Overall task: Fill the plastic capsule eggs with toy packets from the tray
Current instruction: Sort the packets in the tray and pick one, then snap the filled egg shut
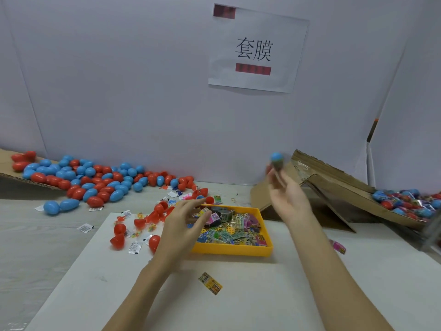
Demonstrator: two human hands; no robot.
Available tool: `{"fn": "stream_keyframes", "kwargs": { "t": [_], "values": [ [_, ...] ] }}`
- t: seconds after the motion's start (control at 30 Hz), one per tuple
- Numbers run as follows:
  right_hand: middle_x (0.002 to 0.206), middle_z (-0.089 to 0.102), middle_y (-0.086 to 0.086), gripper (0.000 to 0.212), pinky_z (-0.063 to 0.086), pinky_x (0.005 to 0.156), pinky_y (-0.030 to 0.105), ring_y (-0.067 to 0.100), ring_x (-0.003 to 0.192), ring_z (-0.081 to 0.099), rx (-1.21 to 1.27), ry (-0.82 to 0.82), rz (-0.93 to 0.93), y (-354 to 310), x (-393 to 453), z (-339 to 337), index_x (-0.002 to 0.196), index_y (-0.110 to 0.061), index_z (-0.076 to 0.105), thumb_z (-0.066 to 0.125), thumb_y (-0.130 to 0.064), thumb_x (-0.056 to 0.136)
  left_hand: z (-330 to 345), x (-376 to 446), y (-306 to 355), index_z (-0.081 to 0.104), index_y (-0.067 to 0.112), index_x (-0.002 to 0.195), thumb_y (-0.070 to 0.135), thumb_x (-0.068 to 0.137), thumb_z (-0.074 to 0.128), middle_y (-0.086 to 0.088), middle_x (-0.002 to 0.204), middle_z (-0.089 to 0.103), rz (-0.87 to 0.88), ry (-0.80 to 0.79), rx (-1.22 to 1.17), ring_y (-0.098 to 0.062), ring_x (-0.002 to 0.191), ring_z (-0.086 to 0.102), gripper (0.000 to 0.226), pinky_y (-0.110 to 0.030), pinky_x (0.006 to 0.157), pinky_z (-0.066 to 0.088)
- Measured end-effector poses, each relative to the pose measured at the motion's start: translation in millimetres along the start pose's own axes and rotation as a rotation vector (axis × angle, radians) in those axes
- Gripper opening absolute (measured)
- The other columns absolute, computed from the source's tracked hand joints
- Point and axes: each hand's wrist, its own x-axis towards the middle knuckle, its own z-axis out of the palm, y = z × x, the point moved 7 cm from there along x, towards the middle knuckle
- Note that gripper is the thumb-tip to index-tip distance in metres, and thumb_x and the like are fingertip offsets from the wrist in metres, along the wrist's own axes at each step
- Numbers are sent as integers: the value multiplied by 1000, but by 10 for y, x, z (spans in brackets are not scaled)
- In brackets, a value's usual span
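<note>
Two hands over white table, left hand (183, 220) spread above yellow tray (238, 249), right hand (286, 194) open.

The tray (265, 249) of toy packets (236, 231) is set on a sheet (238, 302) at the middle of the bench (35, 235). Loose capsule halves (118, 241) are scattered left of it. A heap of capsule eggs (95, 180) is spread behind them, along the wall (119, 80). A cardboard box (334, 187) of eggs is placed to the right. One packet (210, 282) is laid before the tray.
</note>
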Motion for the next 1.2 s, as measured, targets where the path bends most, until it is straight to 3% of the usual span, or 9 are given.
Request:
{"fn": "stream_keyframes", "kwargs": {
  "t": [0.07, 0.17, 0.3, 0.53, 0.67, 0.83, 1.0, 1.07, 1.2],
  "values": [
    [121, 66, 21, 37, 63, 69, 26, 25, 105, 69, 59, 48, -61, -285, 109, -3, 134, 5, 54, 47, -19, 108, 9, -18, -19, 67, 21, 130, 30, 95, 70, 7, 125, 61, 66, -22, 260, -11, 115, 58, 36, -22, 96, 50],
    [113, 69, 19, 37, 63, 70, 27, 24, 99, 70, -169, 53, 26, -186, 146, -100, 131, 7, 55, 47, -21, 108, 115, -52, -144, 66, 21, 132, 35, 98, 66, 4, 130, 57, 55, -141, 495, -14, 123, 46, 37, -25, 99, 41],
    [90, 75, 12, 27, 61, 70, 26, 19, 80, 74, -410, -21, 145, 356, -5, -274, 121, 4, 65, 50, -11, 105, 108, -38, -191, 67, 21, 129, 36, 97, 67, 5, 124, 57, 30, -152, 483, -11, 118, 44, 36, -18, 93, 34],
    [89, 76, 9, 29, 58, 70, 26, 16, 80, 73, -847, -139, 187, 996, -124, -382, 111, -4, 74, 48, -14, 109, 103, -12, -209, 54, 24, 140, 45, 94, 68, 5, 134, 47, -11, -212, 574, -10, 123, 35, 53, -17, 96, 33],
    [85, 77, 8, 30, 58, 68, 24, 16, 78, 72, -885, -139, 165, 1004, -100, -386, 106, -6, 77, 49, -15, 109, 96, 321, -315, 50, 23, 142, 56, 96, 59, 0, 137, 49, -87, -233, 671, -18, 129, 38, 57, -31, 102, 40],
    [81, 77, 7, 29, 58, 65, 22, 14, 72, 71, -923, -116, 157, 1030, -92, -401, 103, -7, 77, 50, -16, 108, -164, 1173, -784, 56, 11, 135, 48, 105, 44, -18, 139, 52, -216, -229, 953, -36, 130, 45, 49, -47, 107, 41],
    [82, 78, 7, 28, 57, 64, 21, 12, 70, 70, -946, -121, 143, 1051, -63, -413, 103, -10, 77, 50, -16, 108, -455, 1644, -1488, 41, 30, 152, 47, 106, 39, -21, 152, 41, -364, -297, 1203, -42, 139, 37, 49, -49, 113, 35],
    [81, 78, 6, 29, 56, 62, 19, 11, 70, 70, -943, -132, 143, 1066, -48, -428, 103, -10, 77, 49, -16, 108, -462, 1726, -1618, 43, 27, 150, 44, 105, 43, -15, 148, 50, -326, -287, 1221, -38, 134, 42, 48, -46, 109, 38],
    [79, 77, 5, 29, 55, 61, 18, 11, 68, 70, -950, -141, 158, 1083, -26, -447, 103, -9, 76, 49, -15, 109, -359, 1745, -1515, 59, 13, 118, 18, 94, 62, -10, 115, 68, -179, -194, 1189, -29, 105, 58, 24, -39, 83, 51]
  ]
}}
